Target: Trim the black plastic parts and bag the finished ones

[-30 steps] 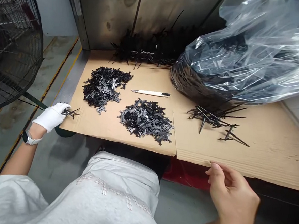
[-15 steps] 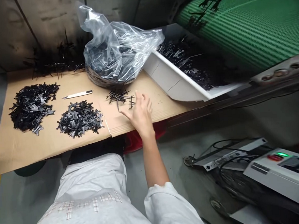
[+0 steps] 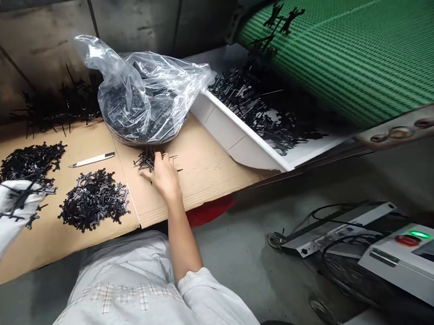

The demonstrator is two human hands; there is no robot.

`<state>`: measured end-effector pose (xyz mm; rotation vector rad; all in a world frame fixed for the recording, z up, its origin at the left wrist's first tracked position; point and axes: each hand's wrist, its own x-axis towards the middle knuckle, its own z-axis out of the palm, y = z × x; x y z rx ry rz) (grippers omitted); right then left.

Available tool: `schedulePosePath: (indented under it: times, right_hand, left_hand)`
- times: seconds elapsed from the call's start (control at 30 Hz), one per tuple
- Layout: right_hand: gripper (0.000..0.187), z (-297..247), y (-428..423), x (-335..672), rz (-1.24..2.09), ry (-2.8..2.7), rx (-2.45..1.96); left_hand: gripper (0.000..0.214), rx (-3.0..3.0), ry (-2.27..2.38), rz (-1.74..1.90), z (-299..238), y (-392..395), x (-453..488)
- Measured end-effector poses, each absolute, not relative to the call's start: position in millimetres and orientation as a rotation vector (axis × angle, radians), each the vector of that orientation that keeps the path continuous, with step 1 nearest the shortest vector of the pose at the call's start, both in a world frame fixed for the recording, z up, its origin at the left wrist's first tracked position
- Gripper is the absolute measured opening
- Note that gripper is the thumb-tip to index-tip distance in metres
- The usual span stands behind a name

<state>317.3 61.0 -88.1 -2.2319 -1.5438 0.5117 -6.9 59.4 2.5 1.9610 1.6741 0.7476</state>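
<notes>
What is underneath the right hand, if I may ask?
Beside the right hand, thin black pieces show on the cardboard; whatever lies directly beneath its palm and fingers is covered.

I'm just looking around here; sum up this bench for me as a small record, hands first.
Left hand: white glove, holding black pieces
Right hand: bare, fingers at a small pile; grip unclear
Bag: clear plastic, behind the small pile
Heaps: left heap, near heap; both black
Knife: white, lying on cardboard beyond the near heap
Tray: white, right of the bag, black parts inside
</notes>
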Motion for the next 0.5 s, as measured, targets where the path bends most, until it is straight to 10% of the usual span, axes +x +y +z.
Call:
schedulePosePath:
  times: [0.5]
  right_hand:
    - [0.025, -67.1, 35.3, 368.2, 0.701, -1.754, -1.878]
  left_hand:
    - [0.028, 1.653, 1.521, 0.769, 46.1, 89.9, 139.6]
